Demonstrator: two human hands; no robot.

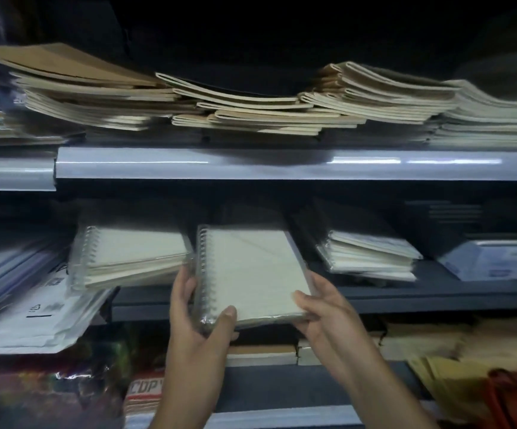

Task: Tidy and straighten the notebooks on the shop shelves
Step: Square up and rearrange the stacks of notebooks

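1. Head view: I have both hands on one plastic-wrapped spiral notebook (252, 270) at the front edge of the middle shelf (405, 297), near its centre.
2. Left hand (198, 317) grips the near-left corner at the spiral binding, thumb on the cover, fingers curled along the coil side.
3. Right hand (322, 308) clamps the near-right corner, thumb on top, fingers underneath. Hands are apart, one per corner.
4. Notebook lies flat but skewed, its near end hanging past the shelf edge.
5. Step, my read: squaring this notebook and seating it in its row.
6. Next move calls for turning it parallel to the shelf edge and sliding it back beside the left spiral stack (130, 258), which almost touches it.
7. Counts on the middle shelf: one held notebook, one spiral stack to its left, one wrapped stack (371, 255) to its right. Books per stack are too blurred to count.
8. Top shelf (189, 164): roughly four overlapping, slumped piles of kraft notebooks (251, 109), still untidy.
9. Left edge: white packets (34, 317) overhang the shelf.
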